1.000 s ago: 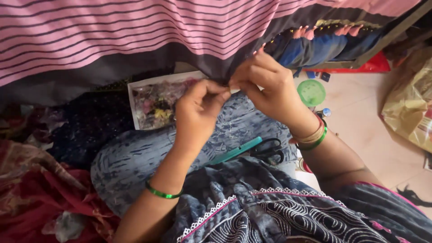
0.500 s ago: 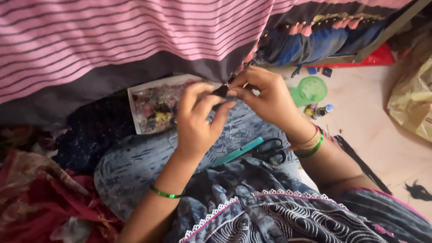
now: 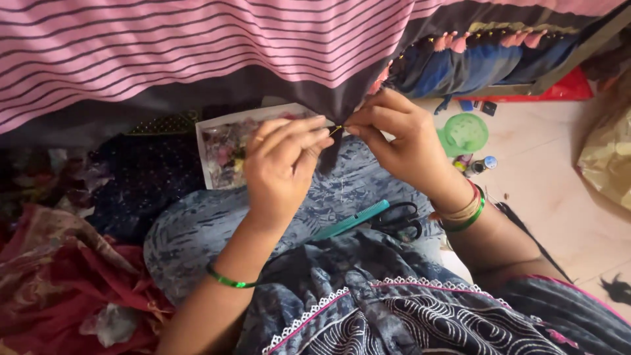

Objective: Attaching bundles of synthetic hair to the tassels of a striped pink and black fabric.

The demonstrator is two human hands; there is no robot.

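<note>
Your two hands meet at the centre of the frame, just below the hanging edge of the pink striped cloth (image 3: 197, 46). Your left hand (image 3: 282, 164) is pinched shut, thumb and forefinger closed on something thin and yellowish at the fabric's dark border (image 3: 328, 98); it looks like a needle or thread, too small to tell which. Your right hand (image 3: 401, 141) is also closed, gripping that dark corner of the border and pulling it taut, which steadies the edge for the fine work between your fingertips.

The teal-handled scissors (image 3: 374, 220) lie on your lap in the lower centre, close under both wrists, within easy reach.

Behind your left hand, a shallow white tray (image 3: 217, 128) holds a jumble of small coloured bits, pink and green among them. To the right of centre, on the floor, a round green container (image 3: 463, 135) stands with small bottles (image 3: 476, 164) just beside it.
</note>
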